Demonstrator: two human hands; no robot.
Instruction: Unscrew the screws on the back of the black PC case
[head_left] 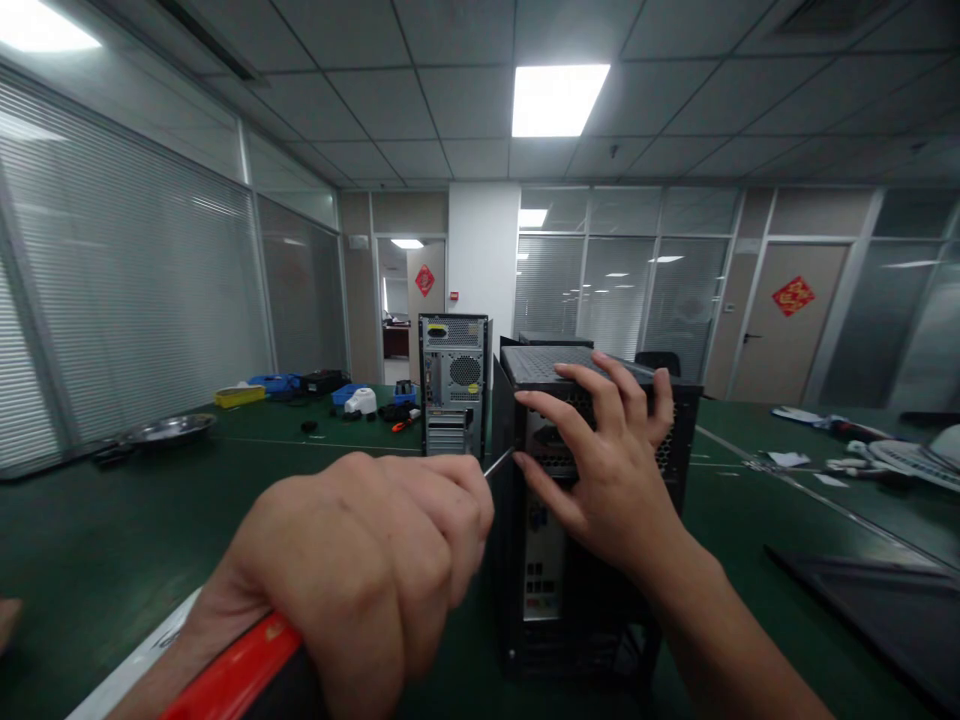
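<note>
A black computer tower [555,560] stands on the green table [112,540] with its rear panel facing me. My right hand [607,460] rests on the tower's top rear edge, fingers spread and open, bracing it. My left hand [367,570] is closed in a fist round a screwdriver [496,465] with a red and black handle. Its thin metal shaft points at the upper left edge of the tower's rear. The tip seems to touch that edge.
A second tower [454,385] stands further back. Behind it lie a metal bowl [169,430], a yellow box [240,395], blue trays and small tools. A flat black panel [862,600] lies at the right, with papers [787,460] beyond it.
</note>
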